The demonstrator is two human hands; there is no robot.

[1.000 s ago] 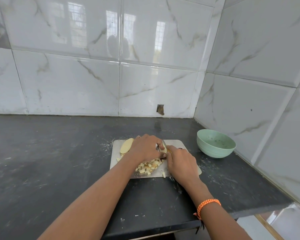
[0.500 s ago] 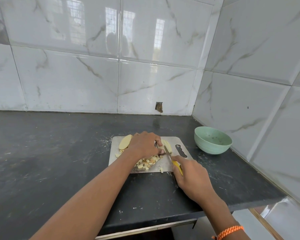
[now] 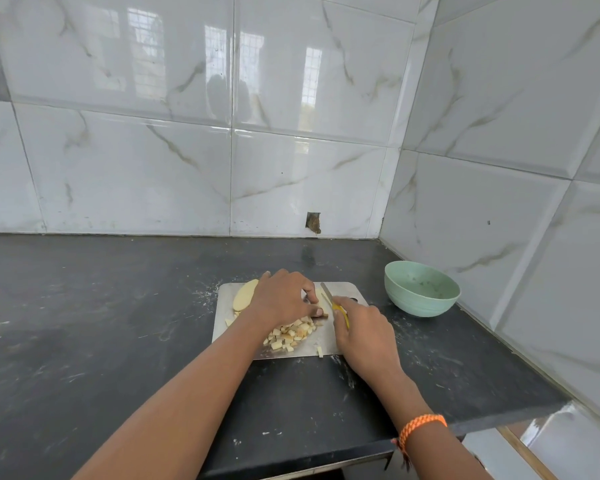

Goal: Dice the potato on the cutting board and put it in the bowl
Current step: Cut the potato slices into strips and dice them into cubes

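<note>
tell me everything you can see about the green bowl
The green bowl is a pale mint, matte, plastic-looking round bowl with a deep, curved wall. It stands upright on the dark countertop, in the corner by the tiled wall, to the right of the cutting board and apart from it. No diced potato is inside, only faint specks. Neither hand touches it.

Wall tiles [image 3: 291,81] glossy, marble-veined. Countertop [image 3: 101,323] dark matt stone, scuffed. Cutting board [image 3: 227,306] brushed metal look. Bowl [image 3: 421,289] matt green, plastic-like. Wristband [image 3: 421,426] woven orange thread.
</note>
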